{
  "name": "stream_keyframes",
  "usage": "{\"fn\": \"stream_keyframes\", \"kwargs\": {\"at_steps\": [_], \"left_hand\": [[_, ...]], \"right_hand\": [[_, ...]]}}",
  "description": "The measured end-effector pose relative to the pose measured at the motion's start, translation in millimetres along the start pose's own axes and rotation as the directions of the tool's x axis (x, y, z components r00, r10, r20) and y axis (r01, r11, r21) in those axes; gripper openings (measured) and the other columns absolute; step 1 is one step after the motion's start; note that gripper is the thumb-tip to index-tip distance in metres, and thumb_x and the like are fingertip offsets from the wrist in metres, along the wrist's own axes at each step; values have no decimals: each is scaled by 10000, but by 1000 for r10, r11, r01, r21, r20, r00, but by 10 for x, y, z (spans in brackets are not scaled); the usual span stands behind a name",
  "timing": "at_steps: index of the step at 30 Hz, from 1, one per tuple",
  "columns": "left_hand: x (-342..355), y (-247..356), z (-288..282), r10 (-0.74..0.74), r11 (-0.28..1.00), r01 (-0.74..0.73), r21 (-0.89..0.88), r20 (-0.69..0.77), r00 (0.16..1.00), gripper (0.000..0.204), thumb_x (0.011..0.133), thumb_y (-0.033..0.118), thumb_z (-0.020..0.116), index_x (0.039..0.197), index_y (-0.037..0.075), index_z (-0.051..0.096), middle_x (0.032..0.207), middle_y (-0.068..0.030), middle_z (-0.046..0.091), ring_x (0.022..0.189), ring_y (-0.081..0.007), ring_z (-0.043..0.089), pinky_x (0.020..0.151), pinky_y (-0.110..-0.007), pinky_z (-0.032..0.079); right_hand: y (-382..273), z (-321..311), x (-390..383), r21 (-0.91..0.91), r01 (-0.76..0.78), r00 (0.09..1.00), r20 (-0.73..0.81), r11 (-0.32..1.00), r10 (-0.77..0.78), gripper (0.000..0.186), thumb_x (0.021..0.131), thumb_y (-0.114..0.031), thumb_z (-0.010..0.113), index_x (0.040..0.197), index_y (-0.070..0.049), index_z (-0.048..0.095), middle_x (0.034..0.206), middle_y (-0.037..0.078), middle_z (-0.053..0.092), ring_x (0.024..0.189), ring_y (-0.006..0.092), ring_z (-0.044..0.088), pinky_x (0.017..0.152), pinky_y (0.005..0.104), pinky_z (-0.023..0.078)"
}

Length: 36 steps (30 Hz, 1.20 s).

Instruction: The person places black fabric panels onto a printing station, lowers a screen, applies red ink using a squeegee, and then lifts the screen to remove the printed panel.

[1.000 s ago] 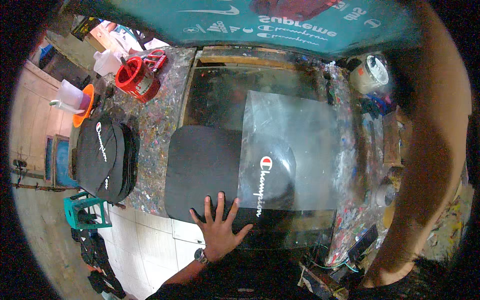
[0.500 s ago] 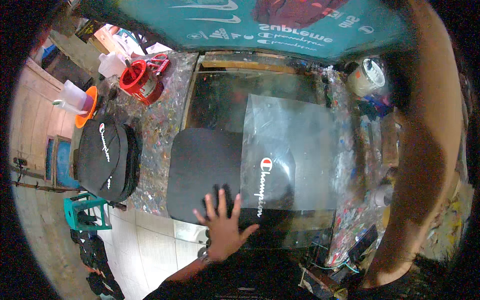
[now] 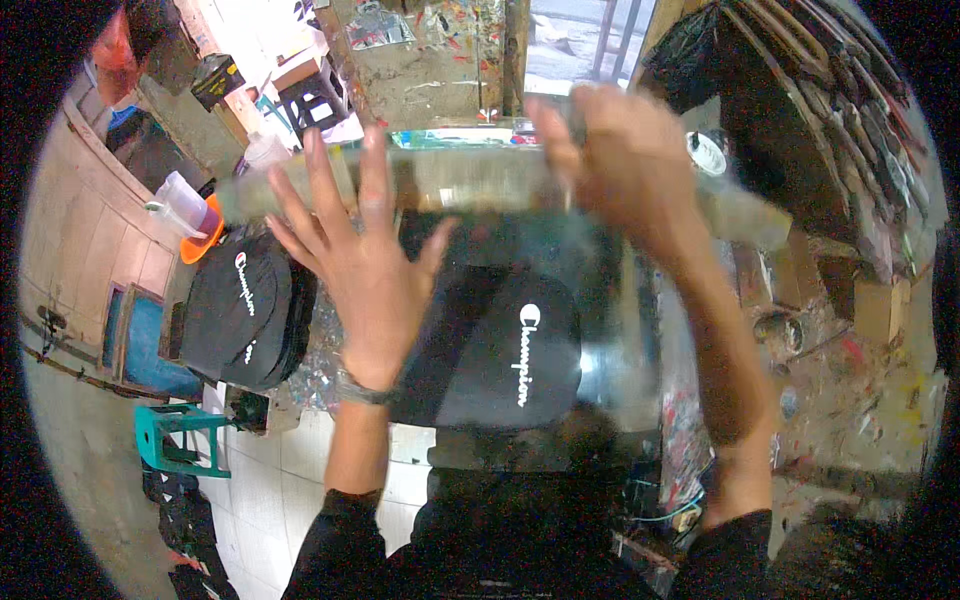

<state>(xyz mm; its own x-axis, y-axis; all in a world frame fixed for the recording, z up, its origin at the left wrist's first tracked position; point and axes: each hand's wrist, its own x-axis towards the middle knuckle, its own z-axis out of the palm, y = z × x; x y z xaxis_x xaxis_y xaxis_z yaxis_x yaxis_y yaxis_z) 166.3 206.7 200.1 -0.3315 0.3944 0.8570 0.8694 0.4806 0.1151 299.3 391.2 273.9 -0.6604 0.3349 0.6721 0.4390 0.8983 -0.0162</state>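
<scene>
My left hand is open, its fingers spread, above the left part of a black fabric panel. The panel lies on a dark glossy board and has white lettering with a small red mark. Across the far side, a long screen-printing frame appears nearly edge-on, smeared by motion. My right hand, also blurred, is closed on the frame's upper edge, right of the middle. Some of my left fingers overlap the frame in the picture; whether they touch it cannot be told.
A stack of printed black panels sits on the left, by a clear jug and an orange dish. A teal stool stands below. Beyond the frame at right is a white tub; several boards lean behind.
The screen frame has swung from its raised, face-on position to nearly edge-on. My right hand has come into view on it. My left hand has moved up and left, away from the panel's near edge.
</scene>
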Motion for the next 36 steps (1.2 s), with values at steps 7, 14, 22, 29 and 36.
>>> {"fn": "stream_keyframes", "kwargs": {"at_steps": [7, 14, 22, 29, 36], "left_hand": [[-1381, -412, -67, 319, 943, -168, -287, 639, 699, 496, 708, 356, 856, 1035, 81, 604, 977, -92, 617, 977, -287, 593, 870, -459, 445], [-1927, -575, 181, 288, 924, -4, -382, 691, 663, 545, 716, 390, 846, 1093, 56, 637, 950, -107, 599, 920, -319, 573, 847, -462, 440], [-1831, -608, 200, 280, 940, -15, -340, 750, 599, 493, 718, 415, 832, 1031, 89, 636, 956, -67, 581, 966, -268, 564, 841, -420, 422], [-1904, -640, 229, 290, 936, -3, -353, 764, 576, 479, 727, 429, 820, 1034, 110, 638, 951, -60, 556, 969, -258, 551, 860, -410, 418], [-1852, -642, 194, 281, 937, -6, -349, 745, 605, 465, 726, 411, 830, 1022, 104, 646, 947, -58, 587, 972, -257, 566, 852, -403, 420]], "right_hand": [[-145, 626, -1647, 213, -164, 864, 503, 963, 36, 333, 890, -259, 700, 1108, -29, 597, 926, 200, 678, 889, 426, 662, 734, 515, 521], [-97, 1140, -2116, 247, -29, 765, 629, 969, -137, 287, 889, -121, 623, 1165, -97, 549, 1009, 163, 696, 937, 407, 679, 807, 537, 515], [362, 1657, -1178, 183, -168, 650, 759, 969, -31, 216, 894, -110, 627, 1098, -96, 558, 1014, 136, 669, 1037, 340, 656, 986, 488, 404], [1, 1354, -1826, 201, -44, 816, 572, 979, -81, 265, 889, -51, 619, 1145, -92, 564, 1026, 100, 657, 1028, 311, 654, 1000, 546, 368], [-305, 956, -2146, 192, -23, 750, 652, 981, -110, 362, 881, -64, 629, 1233, -100, 556, 1108, 96, 633, 1098, 273, 641, 1047, 590, 332]]}}
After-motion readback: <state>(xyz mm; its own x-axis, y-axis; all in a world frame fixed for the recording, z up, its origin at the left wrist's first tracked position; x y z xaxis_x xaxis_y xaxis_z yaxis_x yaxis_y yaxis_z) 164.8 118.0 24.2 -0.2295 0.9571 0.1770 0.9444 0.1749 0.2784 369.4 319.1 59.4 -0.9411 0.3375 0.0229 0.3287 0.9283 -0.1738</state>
